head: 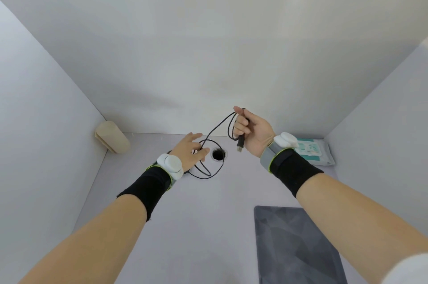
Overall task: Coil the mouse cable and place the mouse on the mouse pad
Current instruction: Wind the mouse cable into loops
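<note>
Right now I see my right hand (251, 132) raised above the tabletop (208, 214), its fingers curled shut around a black cable (214, 132). A short loop of it hangs from that fist, and the plug (240, 144) dangles just below the palm, pointing down. From the fist the cable runs down and to the left, toward my left hand (188, 152).

That left hand sits lower, near the tabletop, with the fingers spread and loosely bent. The cable passes right at its fingertips; I cannot tell for certain whether they pinch it or only touch it. Below and to the right of that hand the cable lies in a couple of slack loops on the tabletop, curving around the near side of a round hole (218, 154) in the surface.

I cannot see the mouse itself; the cable leads back under my left wrist and is hidden there.

A dark grey mouse pad (298, 246) lies flat at the near right, well apart from both hands. At the back left corner a beige roll (113, 137) leans against the wall, and a pack of wipes (312, 149) lies at the back right, behind my right wrist.
</note>
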A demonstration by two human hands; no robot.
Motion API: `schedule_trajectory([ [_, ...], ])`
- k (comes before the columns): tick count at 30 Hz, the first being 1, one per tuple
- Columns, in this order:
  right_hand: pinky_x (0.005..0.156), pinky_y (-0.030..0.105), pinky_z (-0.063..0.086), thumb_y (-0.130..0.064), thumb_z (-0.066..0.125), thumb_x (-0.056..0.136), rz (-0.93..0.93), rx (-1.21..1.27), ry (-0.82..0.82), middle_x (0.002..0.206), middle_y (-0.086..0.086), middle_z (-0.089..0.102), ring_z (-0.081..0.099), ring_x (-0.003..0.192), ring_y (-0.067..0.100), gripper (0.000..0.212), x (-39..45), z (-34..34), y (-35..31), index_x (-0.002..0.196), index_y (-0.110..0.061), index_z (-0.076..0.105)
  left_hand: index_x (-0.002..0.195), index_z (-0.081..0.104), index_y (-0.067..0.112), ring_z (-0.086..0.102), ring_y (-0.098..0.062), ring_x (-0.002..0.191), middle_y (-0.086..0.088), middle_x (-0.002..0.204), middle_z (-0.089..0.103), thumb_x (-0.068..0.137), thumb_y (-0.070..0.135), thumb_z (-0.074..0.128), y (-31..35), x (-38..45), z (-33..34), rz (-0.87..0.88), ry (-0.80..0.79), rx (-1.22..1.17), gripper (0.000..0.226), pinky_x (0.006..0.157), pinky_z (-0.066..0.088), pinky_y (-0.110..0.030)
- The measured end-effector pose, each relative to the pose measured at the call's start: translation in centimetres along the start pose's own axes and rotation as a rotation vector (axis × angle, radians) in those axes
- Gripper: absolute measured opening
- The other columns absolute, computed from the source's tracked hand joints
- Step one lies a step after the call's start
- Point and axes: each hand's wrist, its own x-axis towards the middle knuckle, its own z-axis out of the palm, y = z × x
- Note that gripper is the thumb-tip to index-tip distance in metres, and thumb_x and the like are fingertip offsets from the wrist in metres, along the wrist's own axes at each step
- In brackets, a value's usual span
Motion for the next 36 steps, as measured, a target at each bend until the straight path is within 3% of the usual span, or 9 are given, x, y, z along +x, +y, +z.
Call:
schedule_trajectory([
  [4, 0.066, 0.028, 0.061, -0.006, 0.034, 0.105, -0.150, 0.125, 0.109, 0.088, 0.012, 0.077, 0.075, 0.072, 0.020, 0.017, 0.6, 0.0, -0.3, 0.111, -0.004, 0.050, 0.083, 0.073, 0.022, 0.060, -0.004, 0.106, 0.020, 0.110, 0.067, 0.091, 0.038, 0.064, 0.2, -1.0, 0.4, 0.053, -0.066, 0.007, 0.020, 0.091, 0.039, -0.015],
  [8, 0.086, 0.038, 0.057, 0.009, 0.038, 0.100, -0.217, 0.025, 0.205, 0.118, 0.024, 0.066, 0.071, 0.097, 0.036, 0.040, 1.2, -0.1, 0.0, 0.133, -0.013, 0.032, 0.081, 0.063, 0.021, 0.051, 0.005, 0.060, 0.017, 0.067, 0.056, 0.086, 0.034, 0.069, 1.9, -1.5, 1.3, 0.121, -0.176, 0.126, 0.016, 0.060, 0.033, -0.009],
  [13, 0.078, 0.029, 0.054, 0.005, 0.035, 0.098, -0.130, -1.032, 0.108, 0.125, 0.013, 0.064, 0.069, 0.089, 0.026, 0.067, 0.4, -0.6, 2.0, 0.154, -0.027, 0.020, 0.086, 0.061, 0.009, 0.056, 0.006, 0.058, 0.007, 0.073, 0.075, 0.091, 0.027, 0.064, 4.2, -1.0, 1.1, 0.172, -0.245, -0.004, 0.019, 0.060, 0.038, -0.006],
  [16, 0.057, 0.017, 0.049, -0.012, 0.040, 0.099, 0.007, -1.462, 0.030, 0.102, 0.004, 0.073, 0.062, 0.068, 0.016, 0.063, -0.3, -0.7, 2.3, 0.153, -0.038, 0.021, 0.088, 0.059, 0.008, 0.055, 0.006, 0.055, 0.002, 0.075, 0.077, 0.094, 0.030, 0.061, 4.4, -0.6, 0.2, 0.140, -0.192, 0.007, 0.024, 0.060, 0.038, -0.011],
  [19, 0.036, 0.011, 0.034, -0.032, 0.042, 0.102, 0.087, -1.512, -0.029, 0.068, -0.002, 0.066, 0.048, 0.050, 0.017, 0.049, -1.1, -1.4, 2.1, 0.150, -0.033, 0.030, 0.088, 0.061, 0.017, 0.053, -0.004, 0.056, 0.005, 0.069, 0.070, 0.092, 0.031, 0.062, 3.7, 0.0, -0.6, 0.068, -0.130, 0.061, 0.014, 0.061, 0.040, -0.022],
  [25, 0.050, 0.014, 0.037, -0.039, 0.065, 0.091, 0.092, -1.638, -0.232, 0.060, -0.011, 0.057, 0.046, 0.046, 0.000, 0.017, -1.0, -1.3, 1.5, 0.095, -0.023, 0.067, 0.127, 0.057, 0.020, 0.062, -0.021, 0.093, 0.003, 0.103, 0.060, 0.087, 0.020, 0.062, 2.7, 0.6, -0.6, -0.142, -0.121, 0.171, 0.040, 0.086, 0.048, -0.028],
  [27, 0.040, 0.019, 0.032, -0.043, 0.065, 0.088, 0.216, -1.553, -0.226, 0.049, -0.009, 0.040, 0.035, 0.038, 0.010, 0.024, -1.1, -1.3, 1.3, 0.071, -0.028, 0.063, 0.127, 0.059, 0.019, 0.064, -0.023, 0.105, 0.002, 0.123, 0.055, 0.086, 0.026, 0.062, 2.1, 0.7, -0.2, -0.185, -0.114, 0.213, 0.041, 0.092, 0.048, -0.030],
  [30, 0.038, 0.018, 0.025, -0.038, 0.054, 0.098, 0.350, -1.020, -0.223, 0.047, -0.006, 0.027, 0.021, 0.038, 0.010, 0.036, -1.1, -1.6, 1.2, 0.066, -0.021, 0.055, 0.123, 0.066, 0.020, 0.053, -0.023, 0.127, 0.002, 0.153, 0.032, 0.088, 0.032, 0.062, 1.0, 0.6, 0.3, -0.178, -0.107, 0.301, 0.037, 0.105, 0.042, -0.033],
  [36, 0.041, 0.020, 0.035, -0.028, 0.038, 0.105, 0.134, -0.279, -0.107, 0.048, -0.005, 0.046, 0.034, 0.034, 0.006, 0.030, -0.2, -0.6, -0.1, 0.085, -0.014, 0.055, 0.100, 0.078, 0.019, 0.008, -0.011, 0.152, 0.009, 0.164, 0.017, 0.099, 0.034, 0.052, -0.3, 0.3, 0.7, 0.067, -0.077, 0.316, 0.030, 0.119, 0.022, -0.031],
])
